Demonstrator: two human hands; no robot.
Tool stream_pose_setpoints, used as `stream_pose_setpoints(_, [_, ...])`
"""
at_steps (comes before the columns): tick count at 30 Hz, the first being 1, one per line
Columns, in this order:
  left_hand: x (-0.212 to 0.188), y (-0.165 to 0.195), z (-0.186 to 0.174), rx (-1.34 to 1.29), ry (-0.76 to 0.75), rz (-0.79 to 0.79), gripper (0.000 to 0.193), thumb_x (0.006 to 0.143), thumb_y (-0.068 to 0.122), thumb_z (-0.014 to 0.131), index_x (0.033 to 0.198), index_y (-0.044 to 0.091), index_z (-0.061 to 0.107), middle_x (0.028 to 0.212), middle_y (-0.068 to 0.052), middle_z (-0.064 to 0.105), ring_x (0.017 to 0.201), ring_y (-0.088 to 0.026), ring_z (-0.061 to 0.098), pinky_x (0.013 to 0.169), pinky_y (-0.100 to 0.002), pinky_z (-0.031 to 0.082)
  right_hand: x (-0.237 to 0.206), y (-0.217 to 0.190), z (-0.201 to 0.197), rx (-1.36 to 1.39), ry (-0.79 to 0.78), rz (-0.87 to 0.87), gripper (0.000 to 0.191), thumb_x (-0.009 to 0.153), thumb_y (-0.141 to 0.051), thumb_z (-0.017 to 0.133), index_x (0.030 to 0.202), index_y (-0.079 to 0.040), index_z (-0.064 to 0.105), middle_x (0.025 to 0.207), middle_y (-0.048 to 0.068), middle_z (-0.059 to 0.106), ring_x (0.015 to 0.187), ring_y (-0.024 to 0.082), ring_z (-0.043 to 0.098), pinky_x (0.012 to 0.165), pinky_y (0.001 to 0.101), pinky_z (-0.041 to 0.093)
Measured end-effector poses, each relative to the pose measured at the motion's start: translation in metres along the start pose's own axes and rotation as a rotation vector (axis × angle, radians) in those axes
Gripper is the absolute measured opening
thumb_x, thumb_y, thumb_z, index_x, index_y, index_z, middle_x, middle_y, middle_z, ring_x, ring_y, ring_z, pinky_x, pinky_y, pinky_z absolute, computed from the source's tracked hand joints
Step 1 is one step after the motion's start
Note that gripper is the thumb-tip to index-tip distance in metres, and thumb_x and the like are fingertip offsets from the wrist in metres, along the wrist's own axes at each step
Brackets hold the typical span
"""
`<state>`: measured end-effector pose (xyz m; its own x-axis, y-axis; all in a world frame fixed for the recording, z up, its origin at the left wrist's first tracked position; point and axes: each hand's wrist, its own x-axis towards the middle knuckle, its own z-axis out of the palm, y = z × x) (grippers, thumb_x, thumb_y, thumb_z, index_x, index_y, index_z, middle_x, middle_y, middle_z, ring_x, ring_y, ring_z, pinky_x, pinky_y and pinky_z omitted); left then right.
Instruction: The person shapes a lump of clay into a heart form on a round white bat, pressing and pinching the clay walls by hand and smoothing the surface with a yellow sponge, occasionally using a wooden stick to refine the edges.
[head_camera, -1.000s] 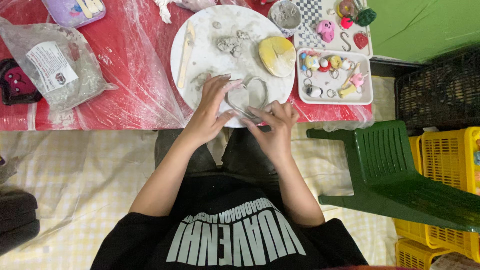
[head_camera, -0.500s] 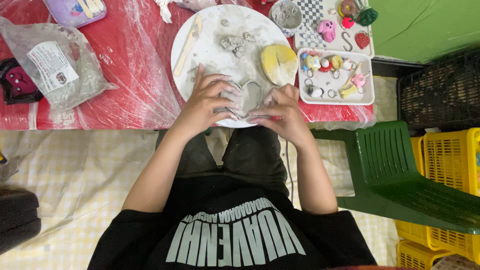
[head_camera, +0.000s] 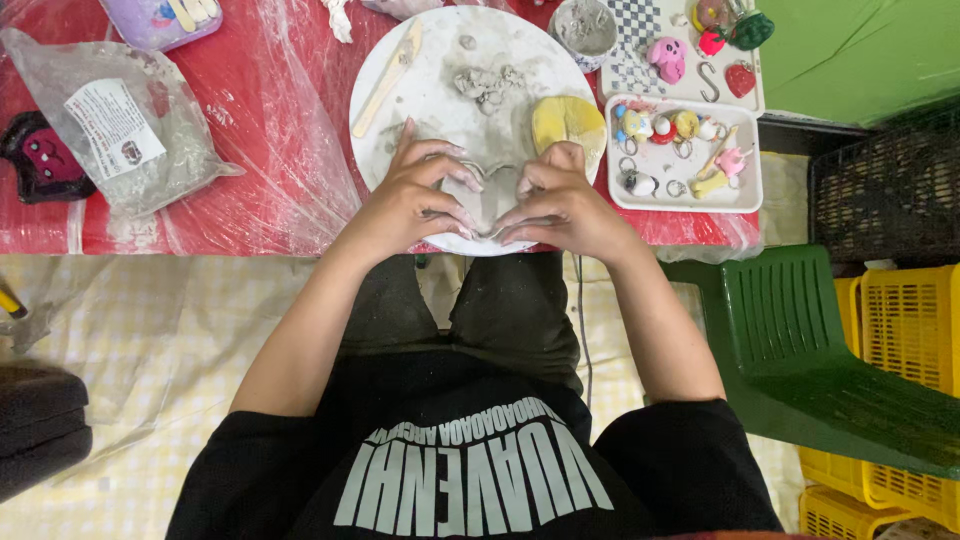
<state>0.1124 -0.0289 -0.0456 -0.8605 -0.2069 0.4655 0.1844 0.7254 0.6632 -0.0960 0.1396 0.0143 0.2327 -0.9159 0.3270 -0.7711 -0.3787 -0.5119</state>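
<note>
A grey heart-shaped clay piece (head_camera: 487, 195) lies at the near edge of a round white board (head_camera: 520, 60) on the red worktop (head_camera: 270, 120). The left hand (head_camera: 415, 200) and right hand (head_camera: 560, 205) press its sides, fingers curled around it. A yellow sponge (head_camera: 568, 122) and a tray of small charms (head_camera: 685, 150) sit just beside them.

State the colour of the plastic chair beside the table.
Green, in the head view: plastic chair.

Low table (head_camera: 250, 215) under red cloth and clear plastic wrap. Floor mat (head_camera: 150, 400), pale yellow check, creased. Green plastic chair (head_camera: 810, 350), right. Yellow slatted crates (head_camera: 905, 330), far right. Black wire basket (head_camera: 885, 190) above them. Green wall panel (head_camera: 860, 50), upper right. Even, soft light.
</note>
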Motion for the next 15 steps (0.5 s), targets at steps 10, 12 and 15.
stream_pose_setpoints(10, [-0.0010, 0.0001, -0.0020, -0.006, -0.006, 0.017, 0.019, 0.067, 0.017, 0.089, 0.084, 0.023, 0.082, 0.121, 0.008, 0.069, 0.137, -0.025, 0.048, 0.132, -0.060, 0.009, -0.0007, 0.0044, 0.0044, -0.028, -0.044, -0.052, 0.022, 0.077, -0.018, 0.086, 0.098, -0.025, 0.081, 0.088, -0.005, 0.051, 0.098, 0.018, 0.052, 0.101, 0.0386, 0.029])
stream_pose_setpoints(12, [-0.0016, 0.0007, -0.0022, -0.023, -0.004, 0.011, 0.019, 0.066, 0.018, 0.089, 0.083, 0.024, 0.082, 0.120, 0.008, 0.068, 0.137, -0.025, 0.047, 0.131, -0.060, 0.008, -0.0012, 0.0046, 0.0027, -0.003, -0.035, -0.029, 0.028, 0.074, -0.021, 0.087, 0.101, -0.024, 0.081, 0.089, -0.004, 0.052, 0.097, 0.020, 0.050, 0.099, 0.0385, 0.029])
stream_pose_setpoints(15, [-0.0012, 0.0003, -0.0035, -0.022, -0.011, 0.006, 0.021, 0.065, 0.018, 0.089, 0.084, 0.024, 0.082, 0.120, 0.007, 0.068, 0.137, -0.025, 0.048, 0.131, -0.060, 0.007, -0.0011, 0.0055, -0.0005, 0.030, -0.028, 0.002, 0.035, 0.070, -0.026, 0.088, 0.104, -0.022, 0.080, 0.090, -0.004, 0.053, 0.095, 0.022, 0.047, 0.097, 0.0383, 0.029])
